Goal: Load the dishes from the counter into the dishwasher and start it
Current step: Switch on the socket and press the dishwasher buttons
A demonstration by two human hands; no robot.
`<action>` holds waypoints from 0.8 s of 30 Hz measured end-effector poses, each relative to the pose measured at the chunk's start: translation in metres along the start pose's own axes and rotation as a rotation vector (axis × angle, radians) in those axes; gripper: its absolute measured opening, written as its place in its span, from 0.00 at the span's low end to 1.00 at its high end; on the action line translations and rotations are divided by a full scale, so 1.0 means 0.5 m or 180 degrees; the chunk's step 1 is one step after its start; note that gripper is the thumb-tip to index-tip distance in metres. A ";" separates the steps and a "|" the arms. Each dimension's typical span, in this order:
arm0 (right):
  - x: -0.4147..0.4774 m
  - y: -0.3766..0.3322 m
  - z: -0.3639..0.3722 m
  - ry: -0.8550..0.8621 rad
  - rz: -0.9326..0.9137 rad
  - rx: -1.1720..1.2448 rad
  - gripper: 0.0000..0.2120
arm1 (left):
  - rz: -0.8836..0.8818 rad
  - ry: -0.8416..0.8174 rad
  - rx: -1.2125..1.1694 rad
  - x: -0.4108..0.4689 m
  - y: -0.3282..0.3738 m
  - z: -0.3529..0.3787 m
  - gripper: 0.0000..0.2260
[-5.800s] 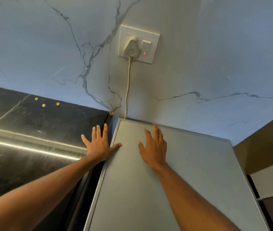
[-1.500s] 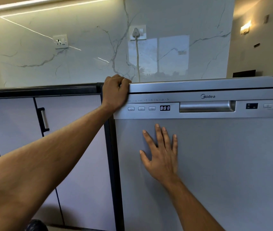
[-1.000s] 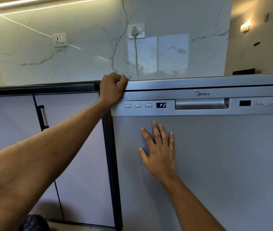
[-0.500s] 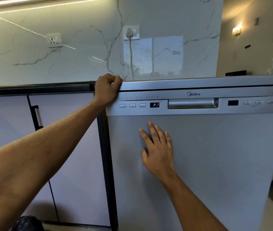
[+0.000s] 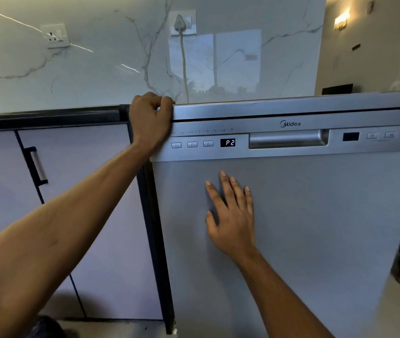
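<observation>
Left hand [image 5: 150,118] curls its fingers [image 5: 153,100] over the dishwasher [image 5: 291,108] corner, likely bracing it. Right hand [image 5: 230,215], fingers straight, presses the door [image 5: 316,215] closed. Display [image 5: 227,142] reads P2.

We take the plugged socket [image 5: 183,22] on the marble wall [image 5: 96,76] as our mark: a second socket [image 5: 55,36] sits to its left, a lit lamp [image 5: 341,19] far to its right. Below and left of it we see the dark counter [image 5: 47,115] over pale cabinets [image 5: 84,191] with a black handle [image 5: 35,165].
</observation>
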State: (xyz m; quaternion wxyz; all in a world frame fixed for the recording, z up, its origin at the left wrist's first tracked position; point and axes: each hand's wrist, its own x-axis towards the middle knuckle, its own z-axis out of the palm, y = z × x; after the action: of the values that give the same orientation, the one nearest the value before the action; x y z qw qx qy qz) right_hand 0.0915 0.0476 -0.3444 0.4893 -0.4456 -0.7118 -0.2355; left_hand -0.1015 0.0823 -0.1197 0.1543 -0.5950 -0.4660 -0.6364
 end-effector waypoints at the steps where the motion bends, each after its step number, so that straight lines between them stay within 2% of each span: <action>1: 0.001 0.000 0.003 0.0030 0.0028 0.0008 0.37 | 0.0041 -0.0001 -0.0024 0.001 -0.001 0.003 0.21; 7: 0.001 -0.010 0.001 -0.0040 0.0166 -0.0022 0.37 | 0.0191 0.0114 -0.0092 -0.008 0.005 0.001 0.17; 13: 0.009 -0.033 -0.029 -0.0579 0.0382 -0.0145 0.43 | 0.0165 -0.0033 -0.0232 -0.006 0.017 -0.009 0.13; 17: 0.020 -0.079 -0.072 -0.0855 0.0814 0.0278 0.34 | -0.0094 -0.0277 -0.0149 -0.004 0.028 -0.023 0.13; 21: 0.055 -0.105 -0.148 -0.1251 0.1218 0.0378 0.27 | -0.0382 -0.0631 -0.0118 0.004 0.051 -0.042 0.13; 24: 0.110 -0.123 -0.217 -0.1540 0.1267 0.0359 0.25 | -0.0578 -0.0916 -0.0016 0.018 0.071 -0.058 0.15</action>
State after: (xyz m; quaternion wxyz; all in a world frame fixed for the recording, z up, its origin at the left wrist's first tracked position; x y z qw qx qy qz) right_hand 0.0843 -0.0442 -0.2437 0.3662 -0.5914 -0.7182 0.0175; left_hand -0.0946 0.0445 -0.0928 0.0264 -0.6358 -0.5336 -0.5571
